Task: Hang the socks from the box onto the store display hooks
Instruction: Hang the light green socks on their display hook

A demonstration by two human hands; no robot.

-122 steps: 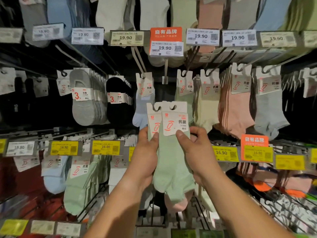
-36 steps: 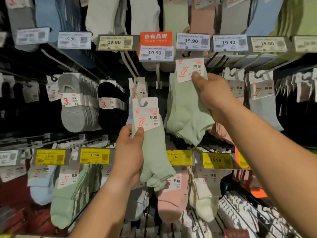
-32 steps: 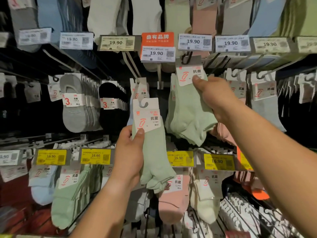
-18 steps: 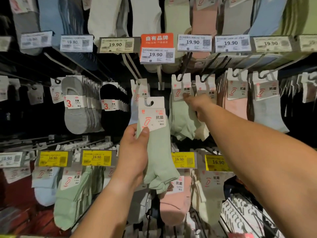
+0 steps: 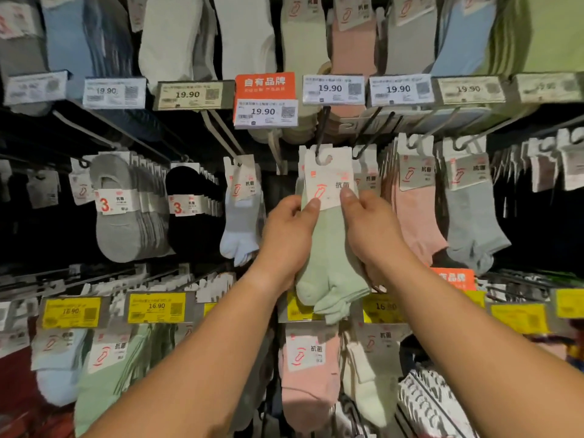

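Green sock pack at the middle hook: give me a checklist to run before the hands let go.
1. Both hands hold the pack: ok; left hand and right hand pinch the card of the green sock pack.
2. Card's hole at the display hook: ok.
3. Card fully seated on the hook: cannot tell.
4. Matching green packs behind: cannot tell.
5. Neighbouring pink socks undisturbed: ok.

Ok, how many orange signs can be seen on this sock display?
2. The first orange sign hangs on the upper price rail, near the middle. The second orange sign is on the lower rail at right, its left edge covered. More may be hidden behind the arms.
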